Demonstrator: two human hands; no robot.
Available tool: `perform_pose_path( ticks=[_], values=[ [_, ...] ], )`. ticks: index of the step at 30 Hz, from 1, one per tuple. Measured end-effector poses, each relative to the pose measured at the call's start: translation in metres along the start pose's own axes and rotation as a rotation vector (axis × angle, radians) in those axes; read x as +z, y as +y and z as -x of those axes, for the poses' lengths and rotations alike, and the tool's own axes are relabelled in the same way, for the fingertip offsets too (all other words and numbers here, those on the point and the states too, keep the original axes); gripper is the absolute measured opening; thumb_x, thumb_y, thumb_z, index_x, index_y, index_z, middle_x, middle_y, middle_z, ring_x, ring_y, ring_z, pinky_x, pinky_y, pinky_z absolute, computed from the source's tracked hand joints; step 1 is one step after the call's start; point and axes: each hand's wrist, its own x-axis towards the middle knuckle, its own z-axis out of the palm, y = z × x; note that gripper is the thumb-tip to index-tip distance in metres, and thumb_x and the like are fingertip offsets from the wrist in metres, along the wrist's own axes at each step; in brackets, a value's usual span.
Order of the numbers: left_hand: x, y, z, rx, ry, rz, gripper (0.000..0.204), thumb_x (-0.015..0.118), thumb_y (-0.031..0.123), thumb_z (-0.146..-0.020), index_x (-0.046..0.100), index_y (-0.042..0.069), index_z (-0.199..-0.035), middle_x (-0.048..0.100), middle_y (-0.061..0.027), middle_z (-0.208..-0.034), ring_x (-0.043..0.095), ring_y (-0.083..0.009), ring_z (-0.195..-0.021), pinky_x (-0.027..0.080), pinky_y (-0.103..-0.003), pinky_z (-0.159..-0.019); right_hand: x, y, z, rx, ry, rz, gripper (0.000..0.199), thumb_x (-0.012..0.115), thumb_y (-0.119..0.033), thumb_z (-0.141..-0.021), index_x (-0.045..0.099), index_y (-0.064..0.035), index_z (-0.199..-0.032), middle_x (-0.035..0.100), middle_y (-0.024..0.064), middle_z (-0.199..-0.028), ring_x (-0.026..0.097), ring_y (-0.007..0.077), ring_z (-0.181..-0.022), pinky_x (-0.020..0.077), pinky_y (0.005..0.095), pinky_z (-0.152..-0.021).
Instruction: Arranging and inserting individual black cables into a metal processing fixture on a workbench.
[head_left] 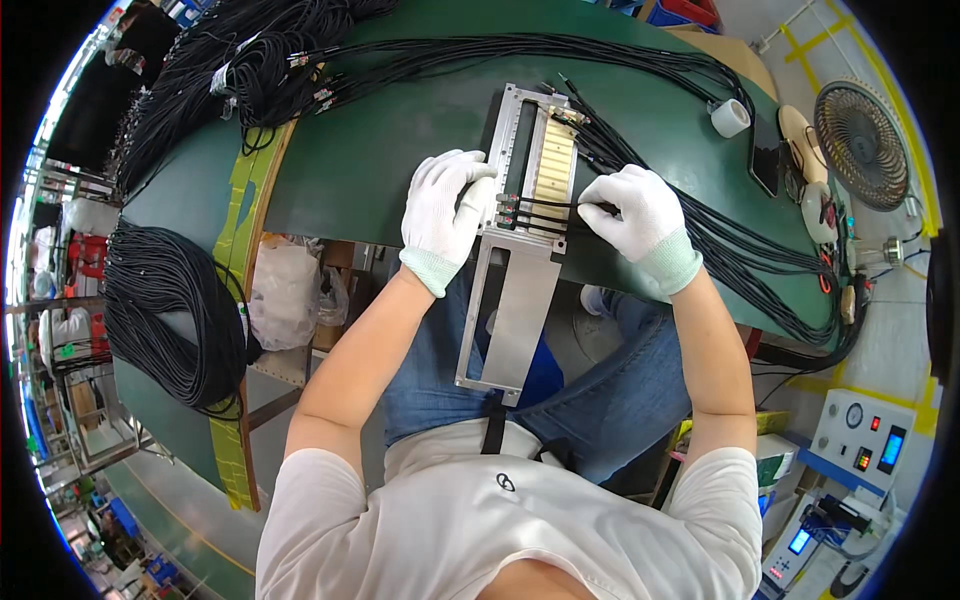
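Nearest, the long flat grey metal fixture plate (520, 300) overhangs the green surface (370, 160) toward the lap — rigid, probably weighty. The gloved left hand (445, 210) rests flat, fingers spread, on its edge. The gloved right hand (635, 215) pinches thin black cables (540, 205) — limp, light, best gripped near their ends.

Bright, even overhead light; soft shadows; sharp centre; strong fisheye bending and black corners at the rim.

A tape roll (730, 117), a fan (862, 145) and a plastic bag (285, 290) nearby
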Motion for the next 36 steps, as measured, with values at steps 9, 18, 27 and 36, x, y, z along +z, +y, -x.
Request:
perform_pose_path(
  ticks=[9, 18, 27, 36],
  values=[
    [-0.004, 0.006, -0.002, 0.011, -0.135, 0.071, 0.023, 0.063, 0.023, -0.094, 0.073, 0.01, -0.11, 0.065, -0.0164, -0.126, 0.055, -0.0367, -0.125, 0.041, -0.044, -0.108, 0.008, 0.001, 0.003, 0.009, -0.027, -0.031, 0.008, 0.071, -0.02, -0.08, 0.069, -0.0128, -0.079, 0.06, 0.0053, -0.07, 0.06, 0.0268, -0.075, 0.0495, 0.0403, -0.069],
    [0.01, 0.03, -0.011, 0.315, -0.362, -0.251, 0.029, 0.073, 0.044, -0.082, 0.08, 0.028, -0.105, 0.051, -0.0148, -0.147, 0.04, -0.0404, -0.139, 0.022, -0.057, -0.118, 0.0, 0.032, -0.007, 0.123, 0.005, -0.055, 0.021, 0.073, -0.033, -0.085, 0.074, -0.013, -0.09, 0.069, 0.0094, -0.084, 0.063, 0.0321, -0.088, 0.0517, 0.0433, -0.079],
    [0.018, 0.022, -0.012, 0.35, -0.305, -0.158, 0.021, 0.074, 0.035, -0.083, 0.082, 0.027, -0.1, 0.061, -0.0118, -0.136, 0.048, -0.0387, -0.132, 0.028, -0.054, -0.116, 0.027, 0.045, -0.019, 0.151, 0.043, 0.338, 0.024, 0.078, -0.034, -0.078, 0.072, -0.0166, -0.095, 0.066, 0.0066, -0.092, 0.062, 0.0282, -0.096, 0.0518, 0.0408, -0.082],
    [0.017, 0.017, -0.013, 0.253, -0.196, -0.061, 0.017, 0.072, 0.025, -0.085, 0.076, 0.013, -0.098, 0.064, -0.0152, -0.128, 0.052, -0.039, -0.127, 0.036, -0.048, -0.11, 0.025, 0.031, -0.021, 0.022, 0.141, 0.267, 0.014, 0.076, -0.025, -0.079, 0.07, -0.015, -0.087, 0.065, 0.0038, -0.09, 0.061, 0.0272, -0.09, 0.0507, 0.0397, -0.079]
  ],
)
